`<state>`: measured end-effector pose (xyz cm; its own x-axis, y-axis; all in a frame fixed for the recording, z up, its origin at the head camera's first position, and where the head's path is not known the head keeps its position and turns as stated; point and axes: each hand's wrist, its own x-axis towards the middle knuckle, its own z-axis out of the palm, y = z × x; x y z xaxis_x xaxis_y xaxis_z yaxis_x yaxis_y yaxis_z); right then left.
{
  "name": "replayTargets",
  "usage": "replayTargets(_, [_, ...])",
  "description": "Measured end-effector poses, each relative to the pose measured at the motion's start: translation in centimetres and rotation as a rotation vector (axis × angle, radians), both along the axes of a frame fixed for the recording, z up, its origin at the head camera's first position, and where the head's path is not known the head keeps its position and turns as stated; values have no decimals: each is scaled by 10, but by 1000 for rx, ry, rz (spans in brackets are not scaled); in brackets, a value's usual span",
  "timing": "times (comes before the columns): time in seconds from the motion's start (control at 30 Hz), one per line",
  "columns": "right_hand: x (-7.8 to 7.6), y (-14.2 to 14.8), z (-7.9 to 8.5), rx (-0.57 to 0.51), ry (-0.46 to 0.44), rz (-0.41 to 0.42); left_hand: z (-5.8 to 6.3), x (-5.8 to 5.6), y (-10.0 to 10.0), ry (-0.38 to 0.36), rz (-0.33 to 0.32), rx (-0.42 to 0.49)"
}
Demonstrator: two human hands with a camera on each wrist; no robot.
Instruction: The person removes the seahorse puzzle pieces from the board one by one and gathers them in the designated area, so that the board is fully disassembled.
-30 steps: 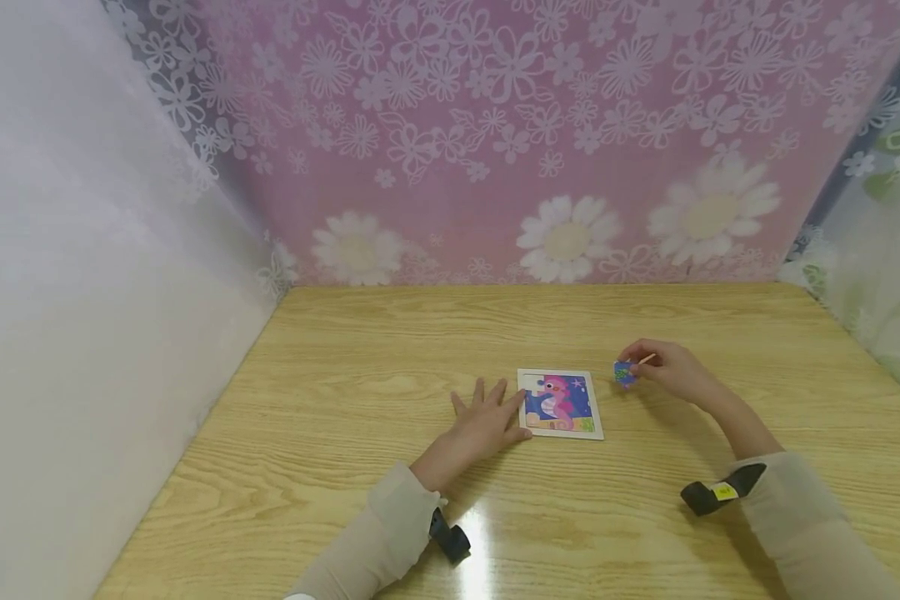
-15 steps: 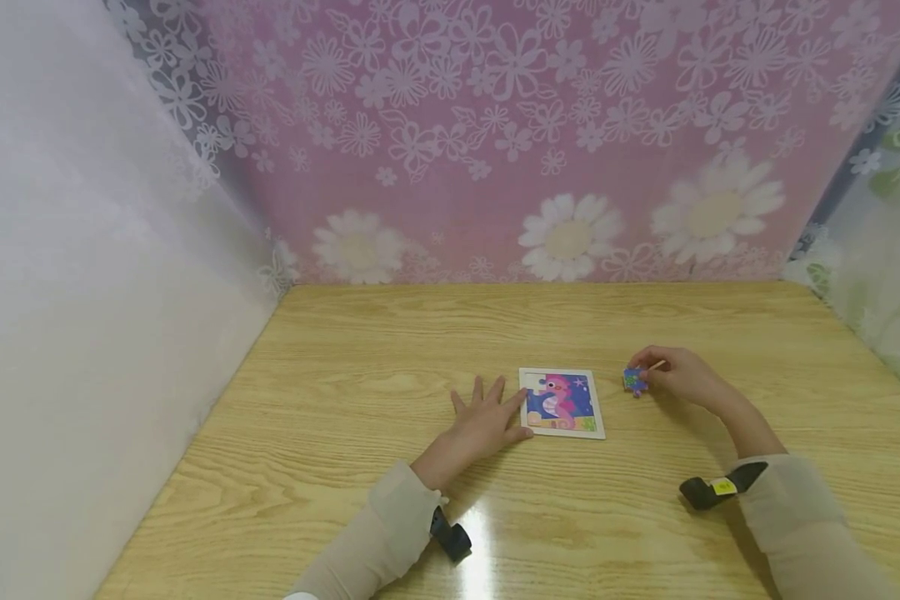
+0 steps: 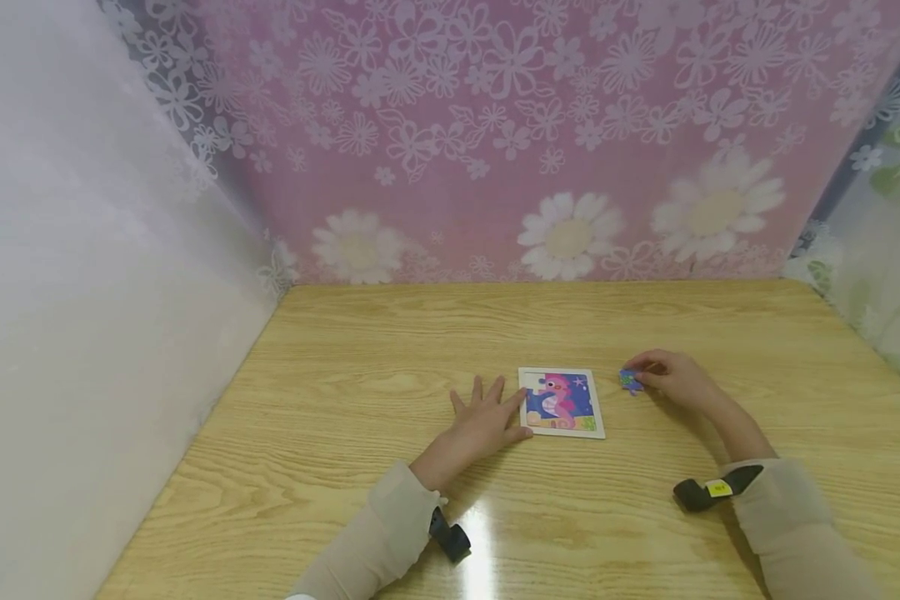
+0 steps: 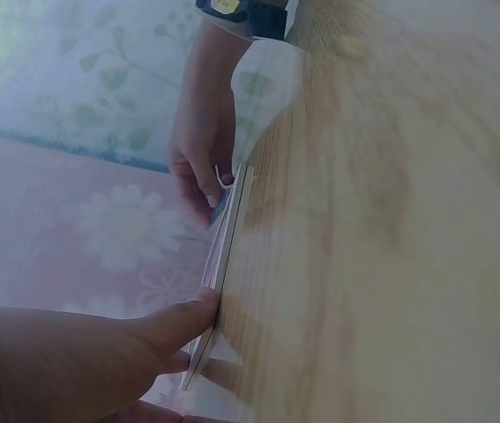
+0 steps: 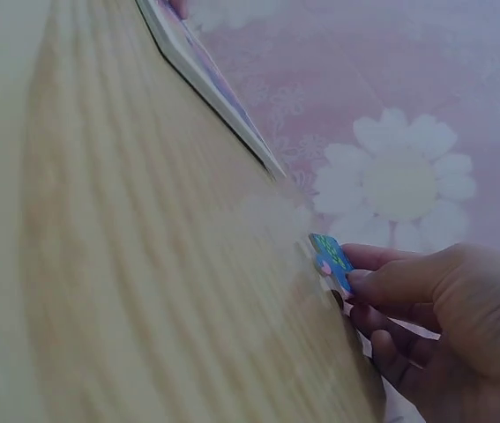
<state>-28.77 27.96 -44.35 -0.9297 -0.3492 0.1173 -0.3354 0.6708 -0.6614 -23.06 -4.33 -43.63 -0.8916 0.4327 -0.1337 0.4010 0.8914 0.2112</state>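
A white-framed seahorse jigsaw puzzle (image 3: 562, 403) lies flat on the wooden table, with a pale gap at its upper left. My left hand (image 3: 482, 425) rests palm down beside it, fingers spread, thumb and forefinger touching the frame's left edge. To the right of the frame, my right hand (image 3: 675, 379) pinches a blue jigsaw piece (image 3: 630, 382) with green markings between thumb and fingers. In the right wrist view the piece (image 5: 331, 263) is tilted close over the table, a bit of pink showing on it. The left wrist view sees the frame (image 4: 219, 273) edge-on.
The wooden table (image 3: 390, 350) reaches back to a pink flowered curtain (image 3: 450, 167). A pale wall (image 3: 105, 250) stands at the left, and a flowered sheet (image 3: 885, 250) hangs at the right. Black straps with small devices (image 3: 450, 537) sit on both wrists.
My right hand moves slightly right and nearer with the jigsaw piece, then a touch back left. The piece turns and tilts in the fingers. My left hand and the puzzle stay put.
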Motion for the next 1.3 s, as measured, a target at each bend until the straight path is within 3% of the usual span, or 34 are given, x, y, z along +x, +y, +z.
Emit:
replayTargets(0.37, [-1,1,-14,-62,100,1,1,0,2,-4,8,-22])
replayTargets(0.73, [3,-3,-19,-21,222,-23,2,0,2,-15,5,-19])
replayTargets(1.0, [8,-7,-17,-20,219,-34,0,1,2,-5,5,-24])
replayTargets(1.3, [6,-7,-21,1,274,-42,1,1,1,1,-4,-18])
